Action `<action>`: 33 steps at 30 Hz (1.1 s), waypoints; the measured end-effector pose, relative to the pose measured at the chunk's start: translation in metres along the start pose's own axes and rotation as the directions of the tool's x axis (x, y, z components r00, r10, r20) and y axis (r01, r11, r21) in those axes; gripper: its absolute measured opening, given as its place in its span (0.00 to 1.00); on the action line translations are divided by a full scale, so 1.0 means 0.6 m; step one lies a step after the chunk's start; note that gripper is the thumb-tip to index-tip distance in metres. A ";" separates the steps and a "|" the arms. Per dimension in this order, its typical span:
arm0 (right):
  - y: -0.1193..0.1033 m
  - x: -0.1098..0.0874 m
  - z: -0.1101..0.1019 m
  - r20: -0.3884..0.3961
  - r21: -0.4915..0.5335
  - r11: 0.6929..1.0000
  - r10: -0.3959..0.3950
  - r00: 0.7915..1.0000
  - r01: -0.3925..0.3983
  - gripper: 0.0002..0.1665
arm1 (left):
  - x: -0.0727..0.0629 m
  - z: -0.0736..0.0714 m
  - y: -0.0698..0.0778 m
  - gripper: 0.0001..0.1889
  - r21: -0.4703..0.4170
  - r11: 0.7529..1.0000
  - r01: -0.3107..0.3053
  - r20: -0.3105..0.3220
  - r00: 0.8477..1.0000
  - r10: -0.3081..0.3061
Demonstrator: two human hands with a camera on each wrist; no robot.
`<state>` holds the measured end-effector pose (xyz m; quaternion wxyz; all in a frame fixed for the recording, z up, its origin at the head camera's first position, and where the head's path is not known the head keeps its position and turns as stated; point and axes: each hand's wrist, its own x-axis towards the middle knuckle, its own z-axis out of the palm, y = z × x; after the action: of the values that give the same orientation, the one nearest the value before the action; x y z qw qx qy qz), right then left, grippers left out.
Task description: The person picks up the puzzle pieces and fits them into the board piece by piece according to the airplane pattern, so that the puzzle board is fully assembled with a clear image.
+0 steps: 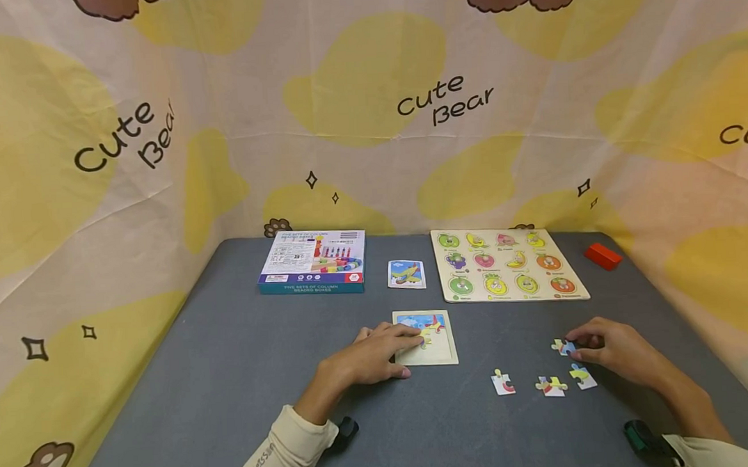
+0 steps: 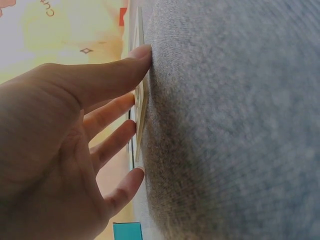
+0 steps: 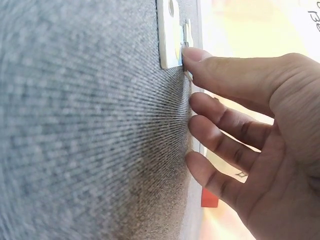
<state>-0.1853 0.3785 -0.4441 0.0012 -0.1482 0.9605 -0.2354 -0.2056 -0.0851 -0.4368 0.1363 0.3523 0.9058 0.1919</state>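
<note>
My left hand (image 1: 376, 352) rests on the left side of a small wooden puzzle tray (image 1: 445, 352), fingertips over its partly filled airplane picture. In the left wrist view, the thumb of that hand (image 2: 65, 125) lies at the edge of the tray (image 2: 140, 107). On the right, my right hand (image 1: 614, 348) pinches a blue and yellow jigsaw piece (image 1: 563, 347) low at the tabletop. Close to that hand lie a yellow and blue piece (image 1: 583, 376) and a red and yellow piece (image 1: 551, 386). A white and red piece (image 1: 502, 382) lies farther left.
Behind the tray is an airplane picture card (image 1: 406, 274). A boxed bead set (image 1: 311, 263) stands at the back left. At the back right lie a fruit puzzle board (image 1: 510, 264) and a red block (image 1: 603, 256). Printed cloth (image 1: 354, 74) hangs behind the grey table (image 1: 230, 379).
</note>
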 end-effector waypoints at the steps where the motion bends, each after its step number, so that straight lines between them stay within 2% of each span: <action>1: -0.001 -0.001 0.000 -0.003 0.003 1.000 0.001 1.000 -0.001 0.13 | 0.000 0.000 0.000 0.33 0.000 1.000 0.000 0.001 1.000 0.000; 8: -0.005 0.000 0.000 -0.012 -0.002 1.000 0.010 1.000 -0.010 0.10 | 0.001 -0.001 0.001 0.33 0.002 1.000 0.002 0.004 1.000 -0.002; 19: -0.020 0.014 0.011 -0.045 -0.001 1.000 -0.029 0.999 0.029 0.10 | 0.000 0.000 0.000 0.33 0.007 1.000 0.001 0.006 1.000 -0.001; 26: -0.057 0.039 0.019 -0.004 0.006 1.000 -0.020 1.000 0.020 0.12 | 0.000 0.001 0.000 0.33 -0.005 1.000 -0.005 0.000 1.000 0.005; 33: -0.101 0.072 0.039 0.027 0.019 0.997 -0.073 0.997 0.072 0.11 | 0.000 0.000 0.001 0.33 -0.010 1.000 -0.004 0.003 1.000 0.004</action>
<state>-0.2075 0.3046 -0.4346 0.0074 -0.1862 0.9522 -0.2418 -0.2053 -0.0850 -0.4365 0.1391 0.3539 0.9039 0.1960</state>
